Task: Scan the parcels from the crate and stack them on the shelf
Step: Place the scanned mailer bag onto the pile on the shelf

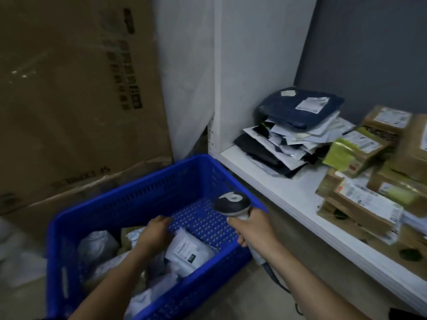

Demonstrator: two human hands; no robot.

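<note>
A blue plastic crate (138, 192) stands on the floor at lower left with several soft white parcels in it. My left hand (154, 234) reaches down into the crate and grips the upper edge of a white labelled parcel (188, 249). My right hand (251, 228) grips the handle of a barcode scanner (231, 203), whose black-and-white head hovers over the crate's right rim. To the right runs the white shelf (277, 192), bearing a pile of dark and white mailer bags (298, 132) and a stack of brown cardboard parcels (374, 181).
Large cardboard boxes (69, 88) lean against the wall behind the crate. A white upright panel (249, 65) bounds the shelf's left end. The scanner's cable (275, 276) hangs below my right wrist. Pale bags lie blurred on the floor at far left.
</note>
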